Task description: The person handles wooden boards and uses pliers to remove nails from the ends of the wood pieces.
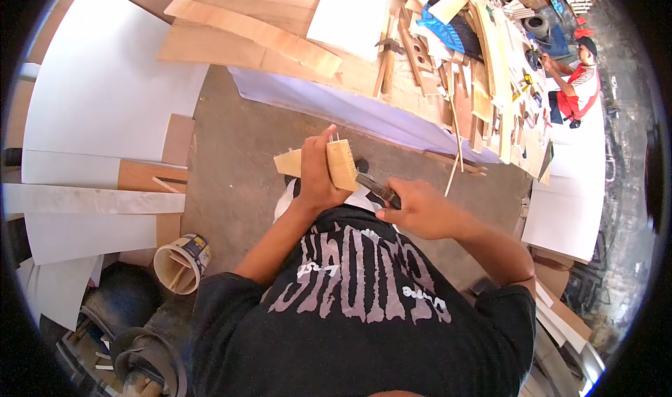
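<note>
Near the middle, in front of the black shirt, my left hand [318,176] grips a pale wooden piece [342,164]. Thin nail-like pins stick up from its top edge, and its wider end faces right. Part of the wood extends left behind my fingers. My right hand [420,209] is closed around the handles of a dark metal tool that looks like pliers [376,187]. The tool's tip is at the right edge of the wood, near its lower corner; whether it grips a pin is too small to tell.
A workbench [231,43] with boards, offcuts and a blue object [441,29] stands ahead. A co-worker in red and white [579,89] is at the far right. White panels [105,68] lie left, above a bucket [180,264] of wood scraps.
</note>
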Available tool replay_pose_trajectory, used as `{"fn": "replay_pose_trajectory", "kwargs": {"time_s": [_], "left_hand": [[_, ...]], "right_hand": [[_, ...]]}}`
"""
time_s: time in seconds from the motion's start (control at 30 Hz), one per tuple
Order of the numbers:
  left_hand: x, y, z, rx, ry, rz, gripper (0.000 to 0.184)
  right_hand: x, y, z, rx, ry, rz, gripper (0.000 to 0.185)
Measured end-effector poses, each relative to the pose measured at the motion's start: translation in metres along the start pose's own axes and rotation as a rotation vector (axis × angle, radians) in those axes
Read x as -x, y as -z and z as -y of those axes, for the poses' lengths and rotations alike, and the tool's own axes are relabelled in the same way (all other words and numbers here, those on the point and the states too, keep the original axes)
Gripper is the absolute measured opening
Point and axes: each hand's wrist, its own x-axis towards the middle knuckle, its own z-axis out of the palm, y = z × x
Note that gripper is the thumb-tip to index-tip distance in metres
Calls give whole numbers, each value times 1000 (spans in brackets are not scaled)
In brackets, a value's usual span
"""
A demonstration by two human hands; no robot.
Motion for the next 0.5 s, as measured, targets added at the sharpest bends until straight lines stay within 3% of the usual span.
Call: {"fn": "replay_pose_trajectory", "kwargs": {"time_s": [0.17,0.27,0.33,0.5], "left_hand": [[-5,-5,2,82,-7,-84,92],[-8,-6,6,43,-24,-53,92],[-10,-2,10,-21,-67,-38,92],[-15,12,16,-158,-155,-29,91]], "right_hand": [[0,-19,9,126,-53,-184,38],[0,-25,-6,-85,37,-136,26],[1,-24,-8,-1091,-402,274,16],[0,-34,-6,-987,-409,192,17]]}}
